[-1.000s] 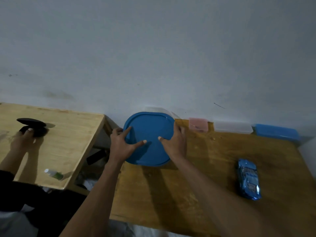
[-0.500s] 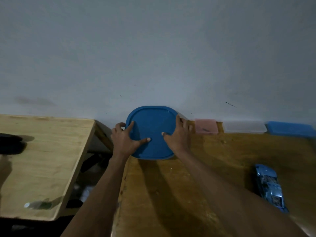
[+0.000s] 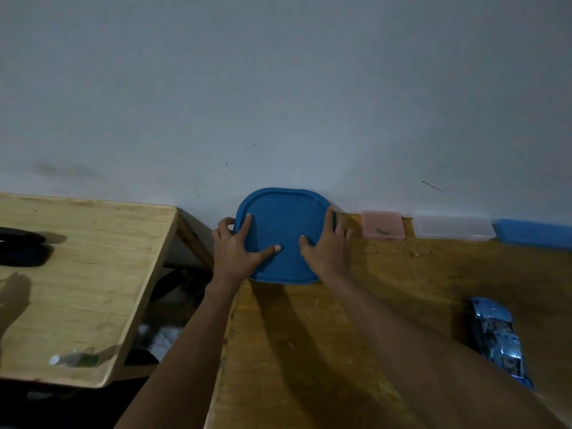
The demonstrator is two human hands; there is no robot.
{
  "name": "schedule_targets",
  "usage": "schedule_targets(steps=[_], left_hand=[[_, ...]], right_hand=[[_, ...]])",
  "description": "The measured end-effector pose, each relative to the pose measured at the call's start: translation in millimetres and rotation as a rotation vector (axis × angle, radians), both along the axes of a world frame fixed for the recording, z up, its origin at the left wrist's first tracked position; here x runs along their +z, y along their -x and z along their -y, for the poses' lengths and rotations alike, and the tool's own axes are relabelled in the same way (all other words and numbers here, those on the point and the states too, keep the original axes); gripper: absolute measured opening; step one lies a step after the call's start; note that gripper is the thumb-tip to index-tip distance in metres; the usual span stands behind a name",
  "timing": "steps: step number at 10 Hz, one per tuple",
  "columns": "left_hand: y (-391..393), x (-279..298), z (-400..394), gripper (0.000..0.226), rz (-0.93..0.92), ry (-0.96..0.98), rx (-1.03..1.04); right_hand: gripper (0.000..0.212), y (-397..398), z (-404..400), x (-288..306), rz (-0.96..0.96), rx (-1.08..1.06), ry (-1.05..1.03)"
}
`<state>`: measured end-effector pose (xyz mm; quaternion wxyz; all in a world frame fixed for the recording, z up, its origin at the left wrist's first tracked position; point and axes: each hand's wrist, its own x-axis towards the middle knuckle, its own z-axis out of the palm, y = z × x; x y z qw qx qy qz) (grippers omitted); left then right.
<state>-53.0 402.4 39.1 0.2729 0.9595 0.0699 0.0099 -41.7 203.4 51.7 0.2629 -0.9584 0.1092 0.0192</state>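
A container with a blue lid [image 3: 283, 224] stands at the back left corner of the darker wooden table [image 3: 402, 289], close to the wall. My left hand [image 3: 236, 253] grips its left side: thumb and index finger lie on the lid, and the other fingers curl round the left rim. My right hand [image 3: 328, 249] holds the right side, thumb on the lid and fingers wrapped over the right rim. The container's body is mostly hidden under the lid and my hands.
Along the wall sit a pink box [image 3: 383, 224], a clear box [image 3: 453, 227] and a blue box [image 3: 534, 233]. A blue toy car [image 3: 498, 335] lies at the right. A lighter table [image 3: 86, 274] on the left carries a black object [image 3: 23, 250] and a small bottle [image 3: 74, 360]; a gap separates the tables.
The container and both hands have moved back toward the wall, keeping the same hold. The view has shifted, and the other person's hand at the far left has left view.
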Motion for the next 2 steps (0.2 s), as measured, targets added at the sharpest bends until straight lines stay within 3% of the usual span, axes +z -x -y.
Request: schedule_targets(steps=[2], left_hand=[[4.4,19.9,4.9,0.101,-0.038,-0.055,0.065]], right_hand=[[0.096,-7.0,11.6,16.1,-0.13,0.037,-0.051]])
